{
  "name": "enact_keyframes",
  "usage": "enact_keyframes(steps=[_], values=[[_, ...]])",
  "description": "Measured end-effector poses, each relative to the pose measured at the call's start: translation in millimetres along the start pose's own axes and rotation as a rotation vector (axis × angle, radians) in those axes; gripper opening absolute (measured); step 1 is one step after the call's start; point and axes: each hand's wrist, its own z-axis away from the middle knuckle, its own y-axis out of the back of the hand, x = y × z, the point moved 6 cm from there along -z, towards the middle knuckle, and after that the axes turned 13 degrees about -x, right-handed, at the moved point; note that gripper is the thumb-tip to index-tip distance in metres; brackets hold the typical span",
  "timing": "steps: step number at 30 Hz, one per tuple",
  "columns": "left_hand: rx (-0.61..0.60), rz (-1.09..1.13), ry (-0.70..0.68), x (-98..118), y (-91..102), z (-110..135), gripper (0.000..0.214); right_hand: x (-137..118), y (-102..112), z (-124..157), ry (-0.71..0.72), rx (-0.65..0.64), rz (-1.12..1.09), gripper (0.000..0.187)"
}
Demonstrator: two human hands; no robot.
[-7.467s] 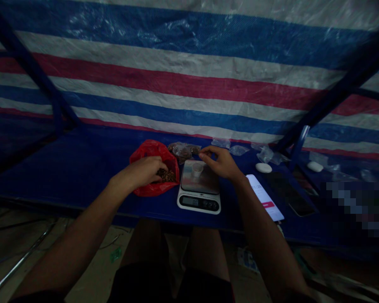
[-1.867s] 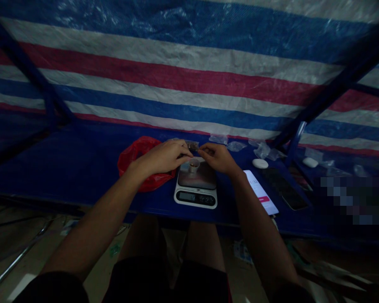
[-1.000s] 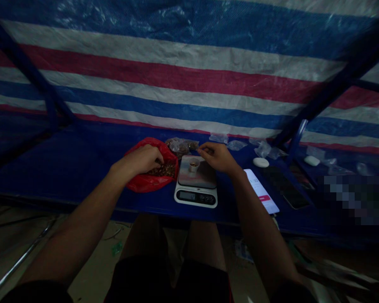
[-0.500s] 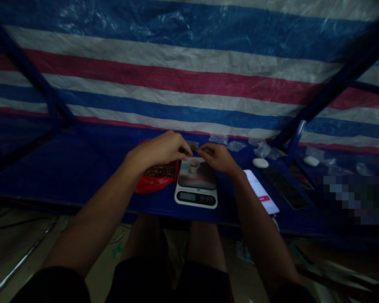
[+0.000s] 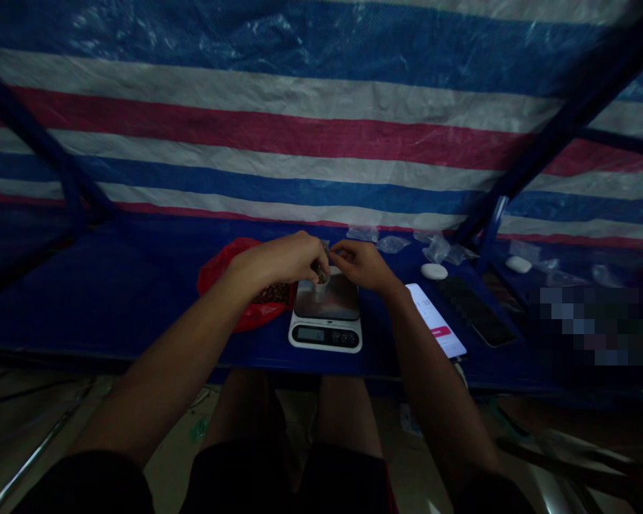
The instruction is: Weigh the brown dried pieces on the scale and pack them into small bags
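Above the digital kitchen scale (image 5: 325,335), the left hand (image 5: 281,260) is pinched closed on a few brown pieces (image 5: 319,275), directly over a small pale cup (image 5: 321,285) on the steel platform. The right hand (image 5: 360,266) sits at the cup's 2 o'clock, its fingertips (image 5: 334,248) drawn together; whether they grasp anything, I cannot tell. A pinch loosening too soon could scatter pieces past the narrow cup, and a knuckle brushing it could tip it. More brown pieces lie in the red plastic bag (image 5: 219,275) at the scale's 9 o'clock.
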Motion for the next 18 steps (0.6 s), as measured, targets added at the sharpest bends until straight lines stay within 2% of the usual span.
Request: enact_keyframes(steps=[6,11,18], values=[[0.048,0.019,0.018,0.3,6.0,0.1,0.031,0.0,0.2,0.6,0.004,-0.005,-0.006,0.024],[0.077,0.122,-0.095,-1.9,1.4,-6.4,0.032,0.5,-0.7,0.9,0.001,-0.021,-0.04,0.022],[0.167,0.097,-0.17,-7.4,-7.9,-9.4,0.023,-0.1,-0.1,0.8,-0.008,-0.025,-0.013,0.02]])
